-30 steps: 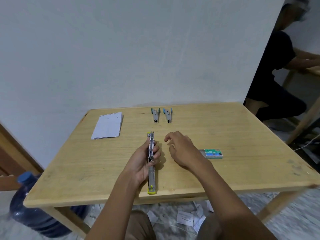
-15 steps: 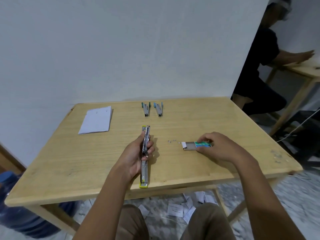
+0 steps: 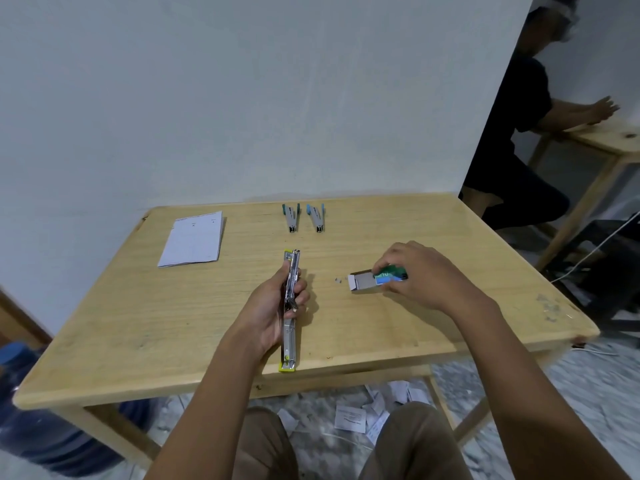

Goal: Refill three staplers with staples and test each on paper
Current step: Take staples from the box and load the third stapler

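Observation:
My left hand (image 3: 268, 311) grips a yellow-edged metal stapler (image 3: 290, 329) that lies opened out flat, long and straight, on the wooden table (image 3: 138, 323). My right hand (image 3: 420, 275) holds a green staple box (image 3: 377, 277) to the right of it, with the grey inner tray slid out toward the left. A few loose staple bits (image 3: 338, 280) lie just left of the tray. Two more staplers, one with teal ends (image 3: 291, 217) and one with blue ends (image 3: 316, 217), lie side by side near the far edge. A stack of white paper (image 3: 192, 239) rests at the far left.
The table stands against a pale wall. Paper scraps (image 3: 351, 419) litter the floor under the table near my knees. A blue water bottle (image 3: 31, 424) stands on the floor at the left. Another person (image 3: 512, 140) sits at a second table (image 3: 609, 136) on the right.
My right hand moved from beside the open stapler to the staple box and took hold of it, and the box's inner tray now sticks out to the left. The left hand kept its grip.

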